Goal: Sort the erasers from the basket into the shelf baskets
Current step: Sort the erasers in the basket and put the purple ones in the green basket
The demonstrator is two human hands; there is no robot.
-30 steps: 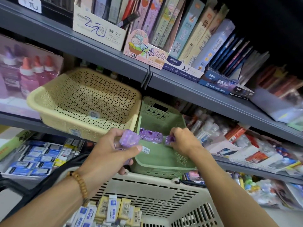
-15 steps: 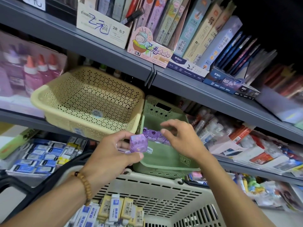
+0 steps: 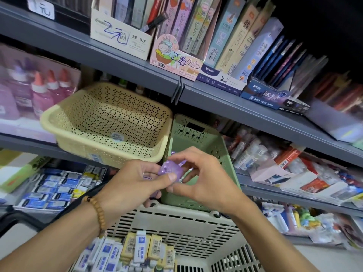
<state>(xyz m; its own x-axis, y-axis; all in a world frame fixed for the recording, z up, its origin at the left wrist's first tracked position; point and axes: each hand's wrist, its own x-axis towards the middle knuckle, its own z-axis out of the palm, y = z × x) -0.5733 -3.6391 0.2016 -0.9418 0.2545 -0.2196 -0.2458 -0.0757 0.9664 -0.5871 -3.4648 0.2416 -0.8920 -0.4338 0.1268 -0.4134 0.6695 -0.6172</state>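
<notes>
A strip of purple wrapped erasers is bunched between both hands in front of the green shelf basket. My left hand pinches it with thumb on top. My right hand holds its other end, fingers curled around the wrapping. A cream perforated shelf basket sits to the left on the shelf, with only a sticker inside. Below, a white slotted basket holds several white, blue and yellow sleeved erasers.
A grey shelf edge runs above the baskets, carrying boxes of pencil leads. Pink glue bottles stand at the left. Boxed blue erasers lie lower left, packaged stationery at the right.
The hands have come together: the stretched-out purple strip is now gathered into a bunch between them, and my right hand has moved left and down towards my left hand.
</notes>
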